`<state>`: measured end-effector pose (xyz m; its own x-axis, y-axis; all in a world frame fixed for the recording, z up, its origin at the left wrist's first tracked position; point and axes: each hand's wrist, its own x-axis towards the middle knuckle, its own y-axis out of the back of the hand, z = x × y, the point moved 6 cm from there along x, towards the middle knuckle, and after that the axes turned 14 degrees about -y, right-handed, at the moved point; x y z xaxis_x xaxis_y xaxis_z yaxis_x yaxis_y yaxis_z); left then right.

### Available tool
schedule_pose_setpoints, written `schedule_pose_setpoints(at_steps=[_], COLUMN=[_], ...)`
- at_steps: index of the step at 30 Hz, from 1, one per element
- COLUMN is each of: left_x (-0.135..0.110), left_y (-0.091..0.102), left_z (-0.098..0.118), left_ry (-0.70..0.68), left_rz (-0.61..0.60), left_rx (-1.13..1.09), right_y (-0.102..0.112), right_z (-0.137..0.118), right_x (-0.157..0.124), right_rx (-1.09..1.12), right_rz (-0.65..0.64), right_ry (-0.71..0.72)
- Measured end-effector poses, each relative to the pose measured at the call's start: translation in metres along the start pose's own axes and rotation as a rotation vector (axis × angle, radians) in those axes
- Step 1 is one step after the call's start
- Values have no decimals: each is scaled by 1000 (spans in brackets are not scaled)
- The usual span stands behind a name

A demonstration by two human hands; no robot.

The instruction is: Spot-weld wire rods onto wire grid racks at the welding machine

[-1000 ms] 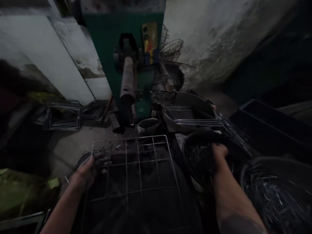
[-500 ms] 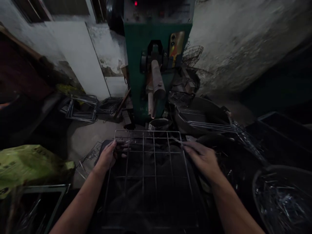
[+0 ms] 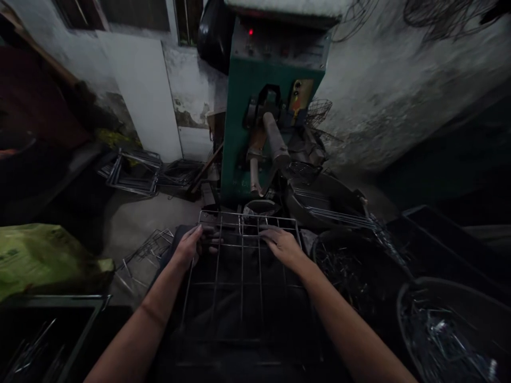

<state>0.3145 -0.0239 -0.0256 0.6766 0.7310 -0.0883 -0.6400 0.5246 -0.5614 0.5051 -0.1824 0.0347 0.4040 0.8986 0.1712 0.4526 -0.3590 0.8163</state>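
A wire grid rack (image 3: 243, 266) lies flat in front of me, its far edge near a green machine (image 3: 271, 117). My left hand (image 3: 190, 246) grips the rack's left far corner, fingers curled over the wire. My right hand (image 3: 281, 243) rests on the rack's far middle, fingers closed around something small that I cannot make out. The machine's two round arms (image 3: 275, 141) stick out toward the rack.
Round tubs (image 3: 359, 266) of short wire pieces stand to the right, another tub (image 3: 451, 330) nearer me. Stacked wire frames (image 3: 136, 173) lie on the floor at left, a green sack (image 3: 43, 255) and a dark bin (image 3: 40, 340) closer. Dark trays (image 3: 447, 234) at right.
My right hand left the wire tub on the right and came onto the rack's far middle. The left hand kept its grip. The view tilted up, showing more of the machine.
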Motion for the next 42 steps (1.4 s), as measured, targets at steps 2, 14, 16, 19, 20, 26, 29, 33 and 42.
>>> schedule_pose_setpoints(at_steps=[2,14,16,19,20,26,29,33,42], left_x=[1,-1,-2,-5,-7,-21,-29,-40,-59], left_y=[1,-2,-2,-2,-2,-3,-5,-9,-19], left_z=[0,3,3,6,7,17,24,33,51], left_ry=[-9,-20,-40,-87,-100,-129,-166,-203,-278], left_rz=[-10,10,18,25,32,65,65,66,76], left_rx=[-2,2,-2,-6,0,28,33,18,68], right_y=[-3,6,9,9,7,-3,1,8,20], right_z=[0,4,-1,-10,-12,-14,-17,-28,-47], right_x=[1,-10,-11,-10,-9,-3,-1,-5,-21], right_rx=[20,7,37,26,-2,-170,-189,-174,-126], right_rz=[20,256,301,315,298,104,71,104,190], right_ry=[-9,-455,-531,-585,-596,-603,-565,-536,-493])
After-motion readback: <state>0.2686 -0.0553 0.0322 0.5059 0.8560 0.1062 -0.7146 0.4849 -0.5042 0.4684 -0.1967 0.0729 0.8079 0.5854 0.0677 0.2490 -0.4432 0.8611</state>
